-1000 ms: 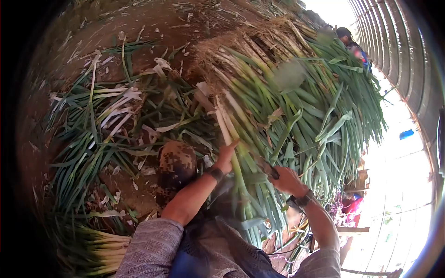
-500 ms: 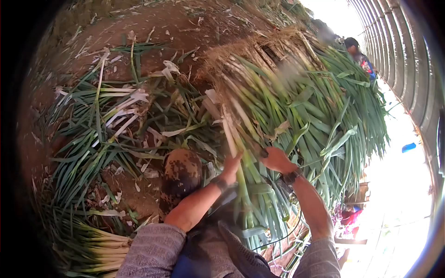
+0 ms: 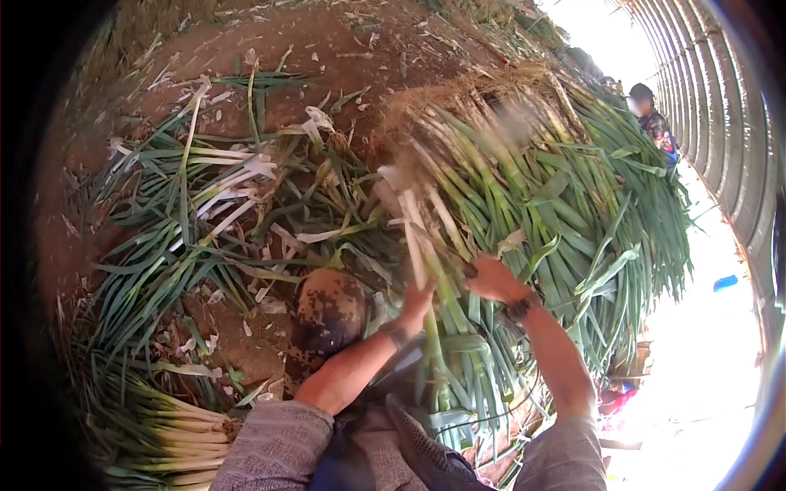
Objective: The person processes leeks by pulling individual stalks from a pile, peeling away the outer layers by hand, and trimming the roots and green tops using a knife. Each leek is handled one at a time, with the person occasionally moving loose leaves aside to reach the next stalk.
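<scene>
Left hand [image 3: 416,307] has its grip clamped around a pale-stemmed leek [image 3: 413,245], which slants mid-scene along the left edge of a large leek heap [image 3: 565,196]. Right hand [image 3: 495,280], just right of that stem, is closed around a dark handle [image 3: 469,271], the remainder too blurred to make out. Loose leeks [image 3: 187,214] lie on soil [image 3: 426,61] at left, a pale-ended bundle [image 3: 188,438] near left, and a person [image 3: 657,127] is far right.
</scene>
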Demonstrator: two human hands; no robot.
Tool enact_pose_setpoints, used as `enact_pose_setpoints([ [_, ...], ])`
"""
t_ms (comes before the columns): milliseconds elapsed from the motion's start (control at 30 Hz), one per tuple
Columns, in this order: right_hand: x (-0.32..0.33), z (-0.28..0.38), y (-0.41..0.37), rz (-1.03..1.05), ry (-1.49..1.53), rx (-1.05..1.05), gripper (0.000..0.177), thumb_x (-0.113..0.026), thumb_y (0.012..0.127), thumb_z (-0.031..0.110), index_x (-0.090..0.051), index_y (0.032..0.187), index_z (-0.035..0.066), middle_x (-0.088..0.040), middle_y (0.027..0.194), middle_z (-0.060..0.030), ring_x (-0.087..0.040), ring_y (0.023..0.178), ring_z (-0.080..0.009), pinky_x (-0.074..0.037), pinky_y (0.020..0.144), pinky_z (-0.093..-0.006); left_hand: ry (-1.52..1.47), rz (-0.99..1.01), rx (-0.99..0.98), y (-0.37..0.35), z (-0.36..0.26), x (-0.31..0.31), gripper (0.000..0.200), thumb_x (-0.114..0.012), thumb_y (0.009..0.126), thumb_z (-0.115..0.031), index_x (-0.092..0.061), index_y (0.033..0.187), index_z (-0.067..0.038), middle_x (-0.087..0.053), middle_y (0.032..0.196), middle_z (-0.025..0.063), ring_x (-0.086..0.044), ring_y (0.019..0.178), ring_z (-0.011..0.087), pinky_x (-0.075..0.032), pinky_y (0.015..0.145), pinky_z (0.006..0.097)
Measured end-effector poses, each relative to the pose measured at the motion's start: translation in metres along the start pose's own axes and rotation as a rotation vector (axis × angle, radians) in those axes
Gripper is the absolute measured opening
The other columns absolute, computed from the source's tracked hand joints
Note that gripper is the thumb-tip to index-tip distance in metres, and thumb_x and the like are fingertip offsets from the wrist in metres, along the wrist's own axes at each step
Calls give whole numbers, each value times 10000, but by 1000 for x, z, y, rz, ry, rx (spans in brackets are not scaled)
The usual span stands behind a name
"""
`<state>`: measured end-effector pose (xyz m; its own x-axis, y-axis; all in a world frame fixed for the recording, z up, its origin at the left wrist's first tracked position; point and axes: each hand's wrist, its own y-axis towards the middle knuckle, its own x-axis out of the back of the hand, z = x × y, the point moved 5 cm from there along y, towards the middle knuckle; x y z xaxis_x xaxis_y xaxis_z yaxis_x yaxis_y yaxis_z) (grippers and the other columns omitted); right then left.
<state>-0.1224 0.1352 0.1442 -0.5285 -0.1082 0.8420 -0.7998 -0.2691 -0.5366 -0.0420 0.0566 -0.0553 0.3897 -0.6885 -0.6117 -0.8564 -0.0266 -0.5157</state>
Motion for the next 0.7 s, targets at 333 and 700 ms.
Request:
enact_pose_setpoints([
  [333,-47,-43,-139,-85,115,-68,340,-682,821,359,-633,912,35,-656,840,-209,-633,814,-417,-479,717,-499,-153,17,70,-3,-3,1,215,-661,906,-184,-608,968,15,-644,774,96,-643,585,189,-511,449,329],
  [700,-68,-58,-158,-100,210,-89,368,-657,825,402,-644,949,55,-673,855,-187,-647,818,-404,-489,719,-496,-309,233,96,24,-54,-17,276,-702,910,-228,-610,1081,-31,-655,891,88,-645,763,228,-579,702,398],
])
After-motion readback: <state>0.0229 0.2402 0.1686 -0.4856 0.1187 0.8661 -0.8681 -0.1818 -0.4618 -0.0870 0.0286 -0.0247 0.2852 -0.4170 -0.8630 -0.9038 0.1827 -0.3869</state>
